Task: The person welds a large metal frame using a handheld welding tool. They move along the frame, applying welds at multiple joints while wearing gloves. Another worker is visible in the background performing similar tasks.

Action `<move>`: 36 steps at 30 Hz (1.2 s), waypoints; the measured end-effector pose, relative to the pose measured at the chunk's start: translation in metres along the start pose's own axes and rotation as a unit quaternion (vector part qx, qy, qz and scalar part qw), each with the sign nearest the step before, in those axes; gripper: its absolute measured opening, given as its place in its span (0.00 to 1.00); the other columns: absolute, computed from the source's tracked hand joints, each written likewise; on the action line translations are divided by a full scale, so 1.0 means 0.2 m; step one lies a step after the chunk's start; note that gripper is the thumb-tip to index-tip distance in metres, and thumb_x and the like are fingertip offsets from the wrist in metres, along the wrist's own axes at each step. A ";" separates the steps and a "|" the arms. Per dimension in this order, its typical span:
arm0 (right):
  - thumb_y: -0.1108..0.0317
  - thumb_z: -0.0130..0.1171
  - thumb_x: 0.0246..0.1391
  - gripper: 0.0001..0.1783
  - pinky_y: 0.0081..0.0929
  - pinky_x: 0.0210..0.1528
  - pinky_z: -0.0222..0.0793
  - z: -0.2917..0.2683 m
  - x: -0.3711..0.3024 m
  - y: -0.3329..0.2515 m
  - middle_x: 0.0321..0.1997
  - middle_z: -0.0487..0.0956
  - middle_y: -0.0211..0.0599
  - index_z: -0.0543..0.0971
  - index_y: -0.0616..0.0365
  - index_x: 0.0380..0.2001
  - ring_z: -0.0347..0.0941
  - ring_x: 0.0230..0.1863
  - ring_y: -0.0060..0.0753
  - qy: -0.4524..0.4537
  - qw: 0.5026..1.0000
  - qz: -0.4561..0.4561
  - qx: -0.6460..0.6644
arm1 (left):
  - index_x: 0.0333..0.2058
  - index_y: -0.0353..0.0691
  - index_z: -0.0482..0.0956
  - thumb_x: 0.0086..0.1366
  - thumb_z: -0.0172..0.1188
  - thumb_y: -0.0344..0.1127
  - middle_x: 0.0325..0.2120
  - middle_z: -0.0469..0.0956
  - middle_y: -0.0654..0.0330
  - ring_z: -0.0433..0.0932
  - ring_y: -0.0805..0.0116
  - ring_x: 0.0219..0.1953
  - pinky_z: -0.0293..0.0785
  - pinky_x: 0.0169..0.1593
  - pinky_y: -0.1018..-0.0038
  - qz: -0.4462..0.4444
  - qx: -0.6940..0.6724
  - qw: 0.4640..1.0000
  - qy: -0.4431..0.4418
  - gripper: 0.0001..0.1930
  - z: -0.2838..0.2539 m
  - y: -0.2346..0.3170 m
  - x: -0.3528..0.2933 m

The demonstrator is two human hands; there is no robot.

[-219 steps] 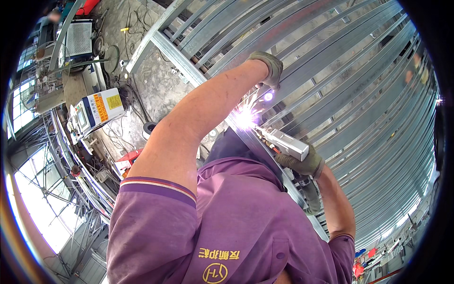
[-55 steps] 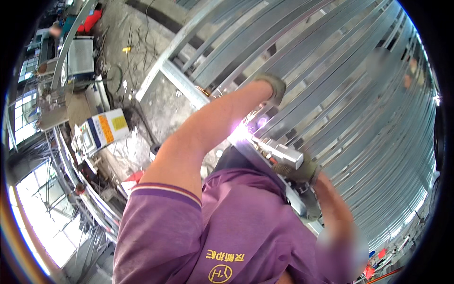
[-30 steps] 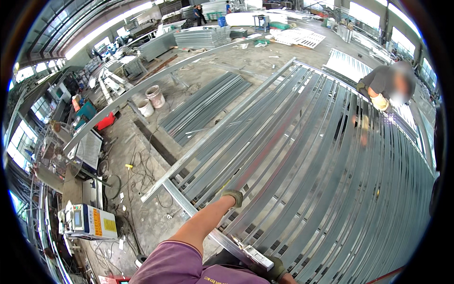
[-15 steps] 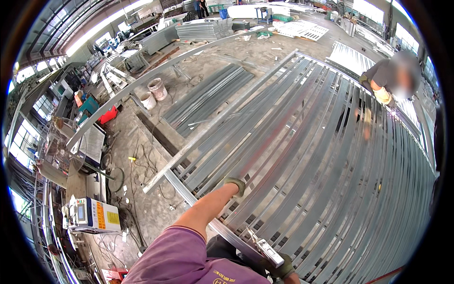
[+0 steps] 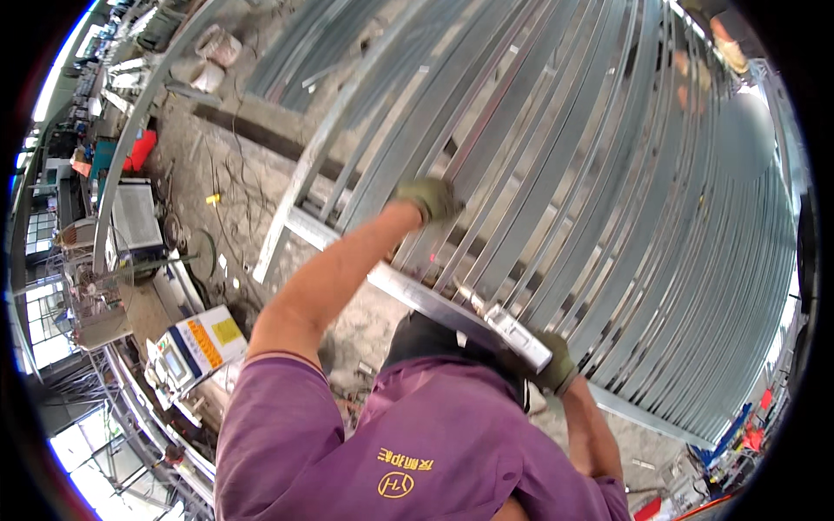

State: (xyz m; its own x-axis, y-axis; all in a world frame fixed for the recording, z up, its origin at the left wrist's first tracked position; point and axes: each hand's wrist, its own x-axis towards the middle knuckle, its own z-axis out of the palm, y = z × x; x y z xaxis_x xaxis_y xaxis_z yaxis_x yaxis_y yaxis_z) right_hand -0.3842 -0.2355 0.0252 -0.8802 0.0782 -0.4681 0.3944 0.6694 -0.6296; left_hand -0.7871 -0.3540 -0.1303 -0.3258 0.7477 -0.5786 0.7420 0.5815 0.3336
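My left hand (image 5: 430, 200), in an olive-green work glove, is closed over one of the long grey metal slats (image 5: 483, 149) of a large frame in front of me. The glove hides where its fingers meet the metal. My right hand (image 5: 556, 360), in the same kind of glove, grips a silver-white welding gun (image 5: 519, 337) by its rear end, and the fingers are partly covered by the gun's body. Its thin nozzle (image 5: 472, 297) points away to the left, above the slat ends by the near rail (image 5: 417, 293). A small red light spot shows on the slats ahead of the nozzle.
Another person's glove (image 5: 730, 54) is at the frame's far right side. At the left stand a white box-shaped machine (image 5: 201, 350) with an orange and yellow panel, and buckets (image 5: 217, 46). Cables (image 5: 239, 195) cross the floor. A metal bar curves along the left.
The view has tipped down towards my body, so everything sits higher in it and my right arm shows. My left hand remains at the slats; my right still holds the welding gun.
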 end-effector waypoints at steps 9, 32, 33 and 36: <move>0.55 0.76 0.60 0.13 0.44 0.34 0.81 -0.08 0.11 -0.13 0.31 0.85 0.40 0.87 0.50 0.39 0.84 0.31 0.53 0.074 0.989 -0.088 0.090 | 0.59 0.37 0.87 0.73 0.61 0.68 0.59 0.86 0.48 0.84 0.47 0.63 0.77 0.67 0.55 -0.032 0.071 0.995 -0.070 0.37 -0.39 0.13 -0.09; 0.52 0.82 0.59 0.34 0.33 0.60 0.81 -0.39 0.58 -0.27 0.55 0.90 0.40 0.84 0.56 0.63 0.85 0.54 0.30 -0.170 0.930 0.092 0.313 | 0.53 0.37 0.90 0.66 0.68 0.68 0.53 0.89 0.49 0.87 0.50 0.57 0.80 0.62 0.55 -0.055 0.031 0.996 -0.067 0.37 -0.38 0.08 -0.05; 0.50 0.82 0.59 0.38 0.35 0.63 0.80 -0.37 0.63 -0.26 0.60 0.88 0.42 0.81 0.55 0.68 0.84 0.59 0.33 -0.196 0.933 0.096 0.285 | 0.54 0.38 0.90 0.66 0.68 0.68 0.53 0.89 0.49 0.87 0.50 0.58 0.80 0.62 0.55 -0.054 0.029 0.996 -0.066 0.37 -0.40 0.09 -0.06; 0.48 0.82 0.59 0.40 0.35 0.64 0.79 -0.32 0.73 -0.28 0.61 0.88 0.42 0.81 0.54 0.69 0.84 0.59 0.35 -0.205 0.939 0.079 0.264 | 0.56 0.39 0.90 0.65 0.68 0.68 0.55 0.89 0.50 0.87 0.50 0.59 0.81 0.63 0.56 -0.070 0.009 0.994 -0.087 0.36 -0.44 0.12 -0.09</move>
State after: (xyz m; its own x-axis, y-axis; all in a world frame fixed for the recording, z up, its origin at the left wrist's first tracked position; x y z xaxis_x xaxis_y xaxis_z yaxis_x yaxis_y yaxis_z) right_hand -0.5510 -0.2136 0.0318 -0.6671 -0.2172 -0.7126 0.6825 0.2051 -0.7015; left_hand -0.8154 -0.3244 -0.0461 -0.3218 0.5924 -0.7386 0.7076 0.6687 0.2281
